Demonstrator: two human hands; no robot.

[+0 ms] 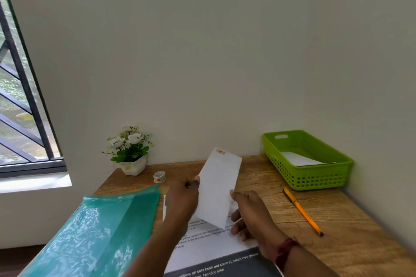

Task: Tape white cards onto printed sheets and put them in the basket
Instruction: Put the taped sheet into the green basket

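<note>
Two bare forearms enter from the bottom edge. Left hand (183,195) pinches the left edge of a tall white paper card (217,186); right hand (249,211) grips its lower right edge, thumb in front, fingers behind. The card is held tilted above the desk, with a small patterned tape strip (220,152) at its top.

Beneath lies a white printed sheet (209,247) with a dark band; legible: "on sofa (with old covers), clean new", "laundry area". A red wrist band (284,252) is on the right arm.

Surface: a brown wood-grain desk (337,243) set into a corner of plain pale walls. To the left, a teal translucent plastic folder (96,227), a patterned tape roll (159,176), and a white pot of white flowers (130,150). To the right, a yellow pencil (302,211) and a green perforated plastic basket (315,177) holding white paper (299,158). A dark-barred window (20,96) stands far left.
</note>
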